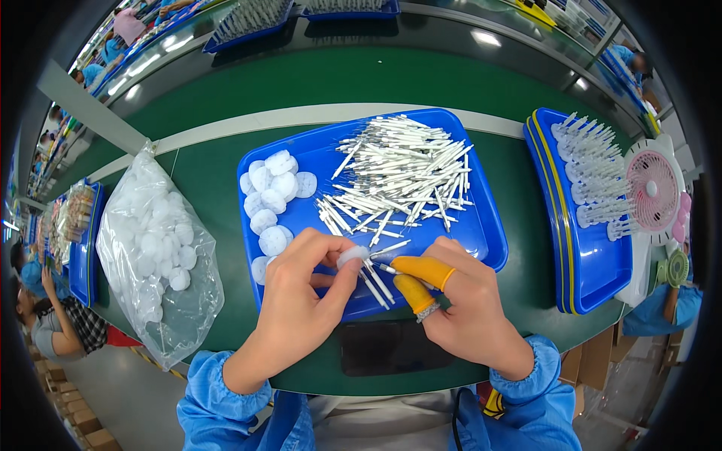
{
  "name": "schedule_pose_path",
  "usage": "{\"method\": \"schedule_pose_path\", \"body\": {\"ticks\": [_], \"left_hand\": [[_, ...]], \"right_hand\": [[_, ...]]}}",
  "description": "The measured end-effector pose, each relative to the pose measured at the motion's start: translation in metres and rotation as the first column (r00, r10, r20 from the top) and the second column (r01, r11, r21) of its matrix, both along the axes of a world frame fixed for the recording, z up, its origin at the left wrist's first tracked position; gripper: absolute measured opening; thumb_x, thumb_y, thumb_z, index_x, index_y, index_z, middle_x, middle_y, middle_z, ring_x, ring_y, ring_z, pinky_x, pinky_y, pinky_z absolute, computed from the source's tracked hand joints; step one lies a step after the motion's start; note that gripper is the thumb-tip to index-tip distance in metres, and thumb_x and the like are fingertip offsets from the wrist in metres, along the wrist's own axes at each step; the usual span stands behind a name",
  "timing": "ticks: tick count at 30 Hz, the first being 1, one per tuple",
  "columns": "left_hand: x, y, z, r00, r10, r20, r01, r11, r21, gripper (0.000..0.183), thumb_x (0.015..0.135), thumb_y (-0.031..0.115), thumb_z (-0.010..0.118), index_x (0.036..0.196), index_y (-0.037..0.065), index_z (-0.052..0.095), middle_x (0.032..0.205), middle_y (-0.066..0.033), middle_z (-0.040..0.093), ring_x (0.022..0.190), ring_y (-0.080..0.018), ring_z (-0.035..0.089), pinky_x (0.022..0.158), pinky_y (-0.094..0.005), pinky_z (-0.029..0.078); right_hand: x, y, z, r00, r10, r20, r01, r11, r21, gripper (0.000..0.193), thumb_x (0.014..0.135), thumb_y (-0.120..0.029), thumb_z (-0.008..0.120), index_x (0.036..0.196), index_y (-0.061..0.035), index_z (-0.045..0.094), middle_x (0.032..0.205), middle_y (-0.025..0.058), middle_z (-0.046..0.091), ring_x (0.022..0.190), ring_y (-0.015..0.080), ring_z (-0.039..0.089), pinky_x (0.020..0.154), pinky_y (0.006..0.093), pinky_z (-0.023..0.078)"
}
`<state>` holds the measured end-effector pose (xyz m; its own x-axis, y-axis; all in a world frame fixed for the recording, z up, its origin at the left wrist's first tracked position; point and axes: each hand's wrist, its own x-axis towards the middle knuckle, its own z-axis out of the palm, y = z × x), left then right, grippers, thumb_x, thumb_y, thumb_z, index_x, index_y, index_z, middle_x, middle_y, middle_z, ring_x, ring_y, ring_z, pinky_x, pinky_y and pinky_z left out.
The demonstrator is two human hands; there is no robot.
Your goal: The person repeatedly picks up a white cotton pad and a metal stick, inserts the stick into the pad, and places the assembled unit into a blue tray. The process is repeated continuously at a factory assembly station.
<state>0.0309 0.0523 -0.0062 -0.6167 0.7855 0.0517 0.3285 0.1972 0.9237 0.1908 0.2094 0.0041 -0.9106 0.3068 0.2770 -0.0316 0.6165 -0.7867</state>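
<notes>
Over the near edge of a blue tray (487, 225), my left hand (304, 293) pinches a small translucent white disc (352, 256) between thumb and fingers. Several thin white sticks (377, 284) radiate from that disc. My right hand (477, 301), with orange-yellow finger cots on thumb and forefinger, grips another white stick (387, 268), its tip close to the disc; whether it touches, I cannot tell. Inside the tray, a heap of white sticks with thin metallic-looking ends (406, 161) lies at the far right. A cluster of loose white discs (271, 197) lies along the left side.
A clear plastic bag of discs (162, 248) lies on the left. At right, stacked blue and yellow trays (560, 225) hold stick-covered pieces (590, 173), beside a pink fan (653, 192). A dark flat phone-like slab (391, 349) lies below my hands. Beyond runs a green belt (361, 79).
</notes>
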Motion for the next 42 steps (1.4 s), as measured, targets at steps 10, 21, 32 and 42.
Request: {"method": "schedule_pose_path", "body": {"ticks": [10,21,32,42], "left_hand": [[0.008,-0.001,0.003,0.999,-0.019,-0.05,0.016,0.999,-0.05,0.016,0.091,-0.004,0.077,0.106,-0.003,0.07,0.095,-0.0127,0.069,0.085,-0.0206,0.073,0.076,-0.0349,0.068],[0.009,0.0,-0.001,0.989,0.02,-0.15,-0.021,1.0,-0.001,0.015,0.089,-0.004,0.077,0.101,-0.003,0.068,0.095,-0.0132,0.07,0.086,-0.0223,0.074,0.075,-0.0359,0.068],[0.004,-0.003,0.001,0.998,-0.006,0.055,0.008,0.999,-0.033,0.014,0.09,-0.003,0.075,0.101,-0.002,0.066,0.093,-0.0111,0.069,0.085,-0.0191,0.074,0.07,-0.032,0.067],[0.002,-0.003,0.005,0.994,-0.008,0.109,0.015,0.998,-0.069,0.013,0.091,-0.001,0.075,0.1,-0.002,0.066,0.089,-0.0107,0.07,0.081,-0.0166,0.075,0.066,-0.0304,0.065]], "right_hand": [[-0.003,0.008,-0.009,0.996,0.048,0.074,-0.061,0.981,0.187,0.045,0.063,0.007,0.073,0.107,0.01,0.074,0.099,0.0149,0.064,0.091,0.0338,0.059,0.08,0.0443,0.047],[-0.004,-0.004,-0.008,0.999,-0.002,0.052,-0.007,0.986,0.165,0.04,0.063,0.007,0.073,0.103,0.0096,0.074,0.097,0.0144,0.063,0.091,0.0326,0.06,0.078,0.0453,0.045],[-0.004,0.007,-0.012,1.0,-0.006,-0.014,0.007,0.993,0.117,0.041,0.064,0.012,0.071,0.104,0.0086,0.076,0.095,0.0138,0.063,0.086,0.0317,0.058,0.076,0.0428,0.044],[-0.005,0.007,-0.012,0.999,-0.001,-0.052,0.006,0.996,0.091,0.035,0.062,0.013,0.072,0.097,0.008,0.076,0.097,0.0141,0.065,0.089,0.0319,0.06,0.078,0.0425,0.047]]}}
